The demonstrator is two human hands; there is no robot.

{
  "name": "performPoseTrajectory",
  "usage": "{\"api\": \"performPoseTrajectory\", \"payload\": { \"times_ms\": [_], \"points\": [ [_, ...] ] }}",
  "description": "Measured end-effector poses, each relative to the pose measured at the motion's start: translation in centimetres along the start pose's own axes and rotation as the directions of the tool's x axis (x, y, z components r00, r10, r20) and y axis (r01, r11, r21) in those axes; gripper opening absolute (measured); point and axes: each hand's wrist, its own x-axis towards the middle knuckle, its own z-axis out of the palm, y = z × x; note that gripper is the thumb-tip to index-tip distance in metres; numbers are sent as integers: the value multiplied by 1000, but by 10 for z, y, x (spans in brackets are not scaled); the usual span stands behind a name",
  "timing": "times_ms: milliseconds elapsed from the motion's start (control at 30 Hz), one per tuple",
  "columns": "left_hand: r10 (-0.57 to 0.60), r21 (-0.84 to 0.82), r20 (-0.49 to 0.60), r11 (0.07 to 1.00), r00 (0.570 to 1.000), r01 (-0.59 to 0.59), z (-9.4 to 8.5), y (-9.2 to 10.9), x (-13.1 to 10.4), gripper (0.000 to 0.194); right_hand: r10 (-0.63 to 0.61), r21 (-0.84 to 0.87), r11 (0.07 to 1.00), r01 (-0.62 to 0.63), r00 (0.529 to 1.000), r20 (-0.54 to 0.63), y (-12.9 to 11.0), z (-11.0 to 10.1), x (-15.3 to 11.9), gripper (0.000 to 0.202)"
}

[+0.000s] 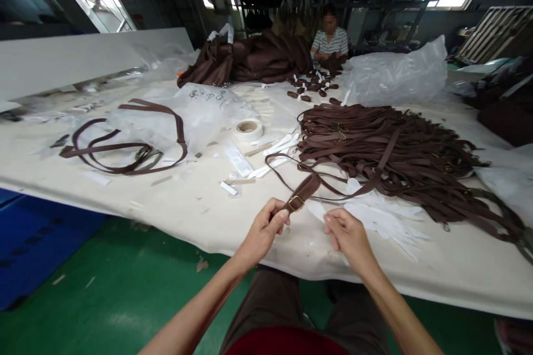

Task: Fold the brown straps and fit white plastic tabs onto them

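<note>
My left hand (268, 227) grips the end of a brown strap (308, 187) just below its gold buckle (296, 203), above the table's front edge. The strap runs back toward a large pile of brown straps (353, 144) on the right. To the right of the buckle, my right hand (343, 232) has thumb and fingers pinched at the tip of a white strip (317, 210). More white strips (383, 213) lie fanned out beyond my right hand.
A tape roll (247, 130) sits mid-table, with looped brown straps (125, 169) at left. Brown bags (266, 58), small brown pieces and clear plastic (395, 72) lie at the back. A person (330, 41) works behind the table (166, 205).
</note>
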Motion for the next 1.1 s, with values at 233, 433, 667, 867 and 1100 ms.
{"api": "performPoseTrajectory", "payload": {
  "times_ms": [233,433,667,867,1100],
  "points": [
    [-37,-244,124,968,992,67,13,-9,-9,37,84,455,885,-101,995,58,5,64,2,32],
    [-25,-116,169,992,985,46,-5,-23,-5,32,97,286,951,-116,992,78,23,69,-1,34],
    [-9,522,78,852,997,-33,-13,-39,4,15,176,48,979,-197,945,277,37,56,-20,46],
    [51,550,72,831,996,-82,-4,-52,2,22,-190,-218,948,231,963,192,39,48,-27,33],
    [20,470,3,883,1000,-19,-8,-53,4,25,-133,77,990,119,966,222,36,62,-19,29]
  ]
}}
